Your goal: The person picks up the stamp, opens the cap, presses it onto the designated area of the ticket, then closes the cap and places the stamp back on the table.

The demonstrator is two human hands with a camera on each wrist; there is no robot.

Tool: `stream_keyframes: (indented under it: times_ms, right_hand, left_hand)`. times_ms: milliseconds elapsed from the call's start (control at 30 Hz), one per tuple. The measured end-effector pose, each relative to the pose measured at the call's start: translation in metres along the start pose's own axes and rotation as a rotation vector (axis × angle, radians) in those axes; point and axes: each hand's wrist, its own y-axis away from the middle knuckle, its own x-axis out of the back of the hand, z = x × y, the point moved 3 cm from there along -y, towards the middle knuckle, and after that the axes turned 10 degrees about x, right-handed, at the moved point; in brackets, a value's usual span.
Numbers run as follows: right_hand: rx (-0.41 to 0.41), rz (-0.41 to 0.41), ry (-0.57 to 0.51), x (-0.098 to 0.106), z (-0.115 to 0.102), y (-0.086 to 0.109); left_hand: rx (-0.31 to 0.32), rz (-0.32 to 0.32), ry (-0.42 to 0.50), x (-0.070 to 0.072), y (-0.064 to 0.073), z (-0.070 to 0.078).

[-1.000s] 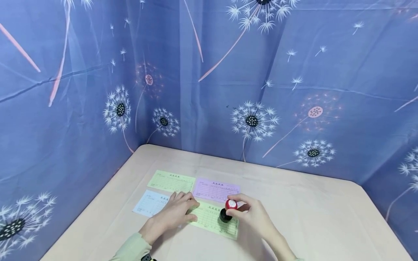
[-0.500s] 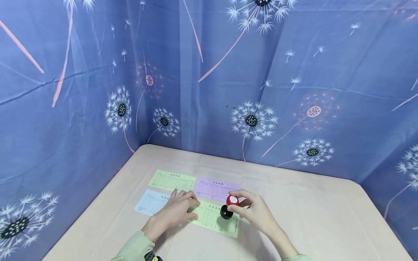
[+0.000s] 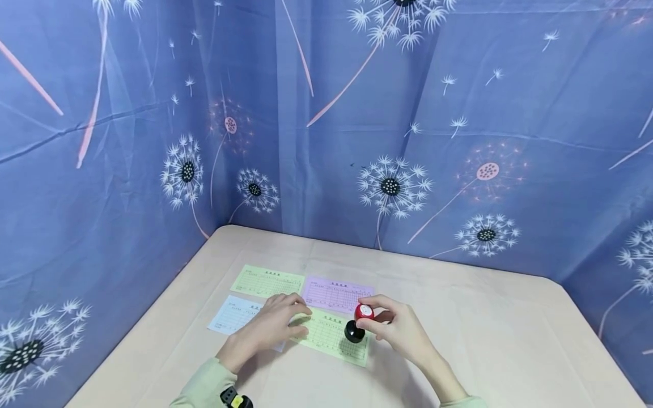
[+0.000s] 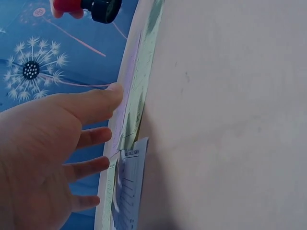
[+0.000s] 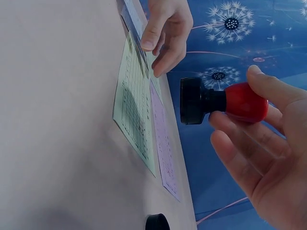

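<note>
Pinching red-topped stamp [image 3: 359, 322] in right hand [image 3: 395, 331], lifted off near green slip [image 3: 331, 337]; left hand [image 3: 267, 328] flat, pinning slip. Risking smudged, crooked print if slip slides.

Left hand [image 3: 270, 328] flat, palm down, fingers spread forward. Right hand [image 3: 398, 330] raised just beside it, thumb and fingers curled in a pinch, wrist angled inward.

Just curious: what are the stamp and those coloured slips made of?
The stamp looks like plastic: glossy red handle, matte black base. The slips, like the green one under the left hand, seem thin printed paper, lying flat; I can't be certain.
</note>
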Motion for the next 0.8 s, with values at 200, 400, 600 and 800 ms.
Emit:
stream_keyframes:
  times_ms: [200, 400, 600, 800]
  right_hand:
    - [0.002, 0.006, 0.013, 0.001, 0.0, -0.001]
    - [0.004, 0.02, 0.026, 0.003, -0.003, -0.002]
    - [0.034, 0.034, 0.011, 0.006, -0.004, -0.003]
    - [0.043, 0.032, 0.001, 0.006, -0.003, -0.003]
  left_hand:
    - [-0.052, -0.019, -0.063, -0.001, 0.001, 0.002]
    - [-0.041, -0.038, -0.042, -0.004, 0.002, 0.003]
    - [-0.03, -0.045, -0.028, -0.008, 0.005, 0.006]
    - [-0.029, -0.015, -0.024, -0.01, 0.007, 0.01]
